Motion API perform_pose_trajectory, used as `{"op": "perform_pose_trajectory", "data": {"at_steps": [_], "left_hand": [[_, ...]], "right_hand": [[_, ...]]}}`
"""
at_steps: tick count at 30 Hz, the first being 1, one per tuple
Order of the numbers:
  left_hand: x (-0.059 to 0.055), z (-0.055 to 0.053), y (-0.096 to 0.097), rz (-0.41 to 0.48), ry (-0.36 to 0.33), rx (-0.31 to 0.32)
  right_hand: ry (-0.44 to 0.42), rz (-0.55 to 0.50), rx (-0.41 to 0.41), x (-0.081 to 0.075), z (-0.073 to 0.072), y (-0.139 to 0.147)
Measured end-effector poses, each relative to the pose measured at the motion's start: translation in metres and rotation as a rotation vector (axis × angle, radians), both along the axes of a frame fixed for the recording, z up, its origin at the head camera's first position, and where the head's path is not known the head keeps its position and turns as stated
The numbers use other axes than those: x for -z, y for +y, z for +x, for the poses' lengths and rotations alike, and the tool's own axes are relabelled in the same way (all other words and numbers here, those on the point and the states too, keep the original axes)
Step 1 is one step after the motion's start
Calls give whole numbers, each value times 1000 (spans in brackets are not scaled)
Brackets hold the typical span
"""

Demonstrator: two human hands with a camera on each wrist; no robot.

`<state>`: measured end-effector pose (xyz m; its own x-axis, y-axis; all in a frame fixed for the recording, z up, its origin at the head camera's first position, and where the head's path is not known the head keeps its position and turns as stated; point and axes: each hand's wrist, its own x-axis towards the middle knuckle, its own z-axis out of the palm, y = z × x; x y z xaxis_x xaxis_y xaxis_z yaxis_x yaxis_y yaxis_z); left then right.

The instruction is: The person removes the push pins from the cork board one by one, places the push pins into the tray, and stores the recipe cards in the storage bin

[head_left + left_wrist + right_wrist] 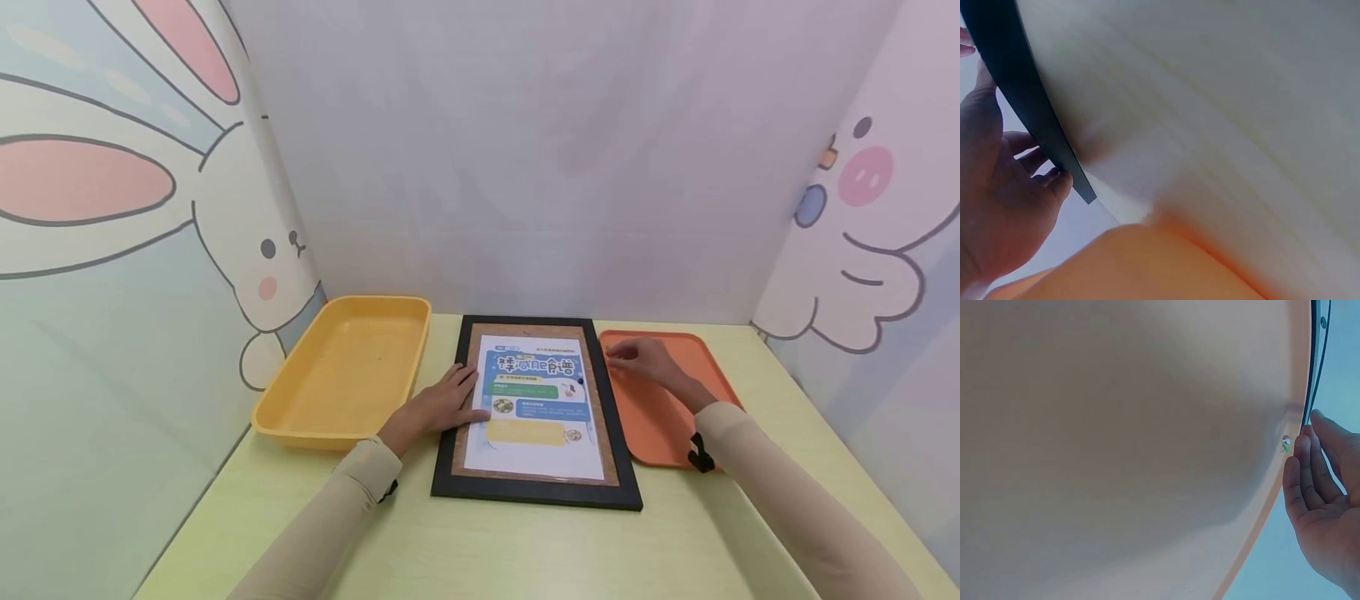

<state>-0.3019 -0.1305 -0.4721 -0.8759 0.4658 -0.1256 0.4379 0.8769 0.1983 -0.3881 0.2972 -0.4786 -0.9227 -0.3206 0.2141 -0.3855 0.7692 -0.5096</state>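
A black-framed cork board (536, 492) lies in the middle, bearing a printed poster sheet (525, 458) with blue, green and yellow blocks. A small dark round pin (581, 381) sits near the sheet's right edge. My left hand (446, 400) rests on the frame's left side, fingers spread and reaching onto the sheet. Over the orange tray (693, 358), my right hand (648, 360) has its thumb and fingertips drawn together at the left rim. A small shiny thing (1285, 443) with a green bit lies beside those fingertips; I cannot tell whether they pinch anything.
A deep yellow tub (345, 367) stands left of the board, its right rim close to my left wrist. The orange tray lies right alongside the frame. Behind the pale wooden table (487, 550) hangs a plain curtain (517, 167), with cartoon panels on both sides.
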Motion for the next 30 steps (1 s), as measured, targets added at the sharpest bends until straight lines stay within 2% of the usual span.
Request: {"op": "perform_pose_trajectory", "data": {"at_steps": [5, 12, 30], "left_hand": [[0, 1, 0, 10, 2, -3], [-1, 1, 0, 13, 2, -5], [2, 0, -1, 5, 9, 0]], "right_hand": [[-20, -10, 8, -2, 5, -4], [-28, -31, -31, -4, 10, -8], [-34, -6, -77, -8, 22, -20]]}}
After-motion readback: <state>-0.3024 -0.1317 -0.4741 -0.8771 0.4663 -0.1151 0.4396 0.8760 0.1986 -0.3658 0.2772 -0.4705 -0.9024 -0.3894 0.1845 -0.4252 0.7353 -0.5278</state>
